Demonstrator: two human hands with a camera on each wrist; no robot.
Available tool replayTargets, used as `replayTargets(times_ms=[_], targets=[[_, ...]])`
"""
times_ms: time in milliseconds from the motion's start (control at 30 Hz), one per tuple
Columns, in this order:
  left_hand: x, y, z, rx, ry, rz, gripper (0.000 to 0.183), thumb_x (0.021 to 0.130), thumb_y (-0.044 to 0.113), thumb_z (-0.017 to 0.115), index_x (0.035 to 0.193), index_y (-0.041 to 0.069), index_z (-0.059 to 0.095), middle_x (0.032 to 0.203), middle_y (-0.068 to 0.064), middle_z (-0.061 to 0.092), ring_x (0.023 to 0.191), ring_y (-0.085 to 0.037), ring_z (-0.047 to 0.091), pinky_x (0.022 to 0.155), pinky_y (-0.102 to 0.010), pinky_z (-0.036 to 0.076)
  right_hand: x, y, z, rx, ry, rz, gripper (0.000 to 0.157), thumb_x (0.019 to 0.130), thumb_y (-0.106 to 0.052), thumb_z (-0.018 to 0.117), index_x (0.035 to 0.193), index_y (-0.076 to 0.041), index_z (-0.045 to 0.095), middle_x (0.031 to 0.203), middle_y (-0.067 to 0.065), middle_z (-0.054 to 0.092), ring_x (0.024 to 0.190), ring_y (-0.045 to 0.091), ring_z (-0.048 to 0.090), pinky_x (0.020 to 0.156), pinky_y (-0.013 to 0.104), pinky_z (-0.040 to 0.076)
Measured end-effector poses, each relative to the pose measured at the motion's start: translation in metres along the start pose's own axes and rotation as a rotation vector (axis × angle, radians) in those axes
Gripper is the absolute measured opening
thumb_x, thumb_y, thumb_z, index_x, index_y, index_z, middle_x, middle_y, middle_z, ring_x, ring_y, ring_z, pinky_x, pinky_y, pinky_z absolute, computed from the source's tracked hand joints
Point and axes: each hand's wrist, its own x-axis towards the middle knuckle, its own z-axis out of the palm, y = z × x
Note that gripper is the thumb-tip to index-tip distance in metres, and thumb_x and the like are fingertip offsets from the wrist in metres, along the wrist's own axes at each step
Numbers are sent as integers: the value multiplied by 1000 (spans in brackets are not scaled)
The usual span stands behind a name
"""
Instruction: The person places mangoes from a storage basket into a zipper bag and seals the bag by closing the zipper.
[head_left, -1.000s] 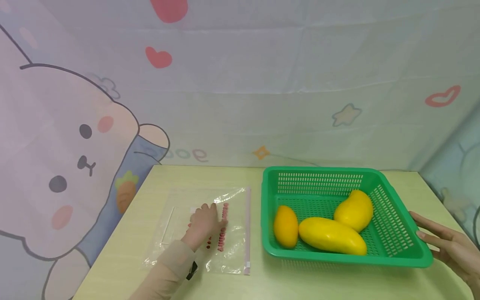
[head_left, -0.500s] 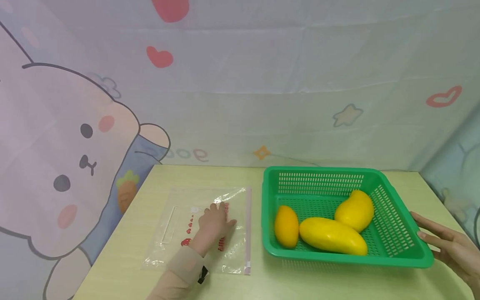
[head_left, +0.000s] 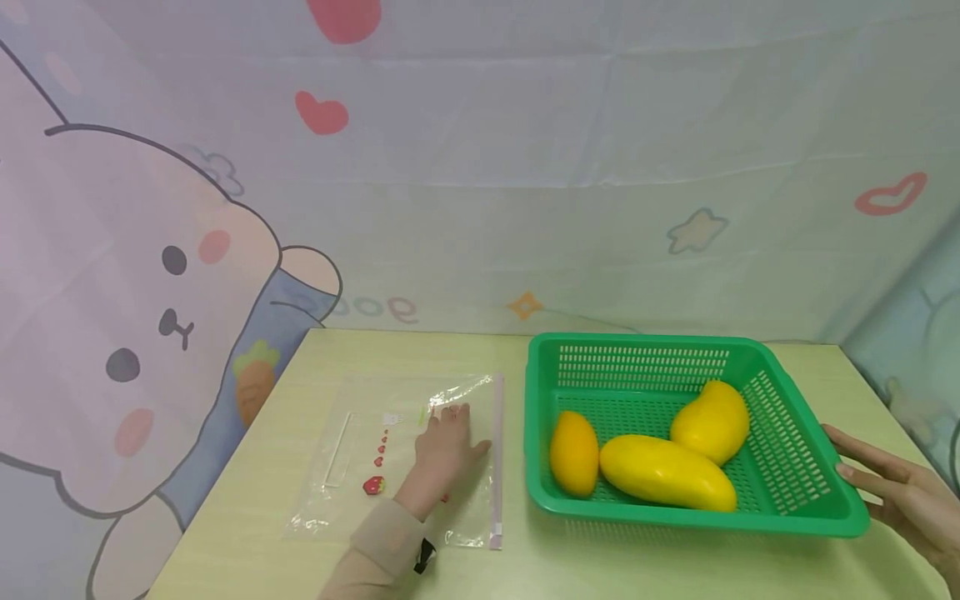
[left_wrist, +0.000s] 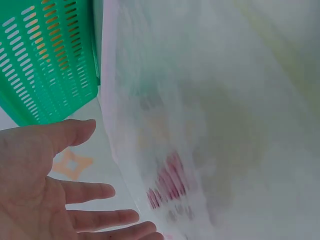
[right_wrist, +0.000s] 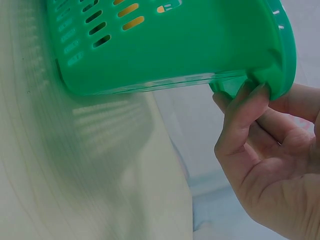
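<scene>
A clear zip bag [head_left: 345, 508] with a pinkish edge strip, red lettering and a printed strawberry lies flat on the table. My left hand [head_left: 442, 454] is over the bag's right part, fingers extended and thumb spread, covering most of the lettering. The left wrist view shows this hand [left_wrist: 60, 185] with straight fingers beside the bag [left_wrist: 170, 185]. To the right stands a green basket [head_left: 697, 523] holding three yellow mangoes [head_left: 667, 472]. My right hand [head_left: 900, 492] grips the basket's right rim; in the right wrist view its fingers [right_wrist: 240, 120] curl at the rim.
The pale wooden table [head_left: 300, 575] ends a little beyond the basket on the right. A printed cloth [head_left: 525, 167] with hearts and a cartoon bear hangs behind the table.
My left hand has slid right across the bag, from the printed hearts toward the pink edge strip, uncovering the strawberry. My right hand stays at the basket rim.
</scene>
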Motion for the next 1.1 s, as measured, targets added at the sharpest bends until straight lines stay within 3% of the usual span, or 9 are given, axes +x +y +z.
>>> replayTargets(times_ms=[300, 600, 933, 1100], targets=[[2, 5, 7, 45, 13, 64, 67, 87, 42, 66, 140, 5, 47, 134, -27, 50, 110, -42, 56, 74, -49, 55, 0, 0, -1, 30, -12, -19, 57, 101, 0, 37, 142, -39, 40, 121, -38, 51, 99, -4, 65, 72, 27, 58], [-1, 12, 10, 5, -33, 135, 65, 88, 38, 66, 142, 11, 45, 134, -22, 52, 125, -46, 49, 76, -51, 54, 0, 0, 0, 9, -10, -14, 58, 101, 0, 37, 145, -38, 36, 121, -39, 49, 98, -4, 65, 71, 27, 58], [-1, 17, 13, 77, -61, 232, 67, 85, 38, 69, 143, 14, 45, 120, -17, 57, 105, -34, 57, 71, -41, 55, 0, -2, 1, -15, 3, 14, 57, 102, -3, 38, 147, -38, 31, 119, -41, 48, 98, -6, 64, 71, 27, 58], [-1, 19, 14, 40, -81, 225, 68, 85, 35, 70, 144, 14, 43, 121, -16, 56, 105, -33, 55, 76, -43, 54, 0, -2, 2, -27, 16, 27, 57, 102, -4, 39, 147, -38, 30, 118, -42, 48, 97, -7, 64, 71, 27, 58]])
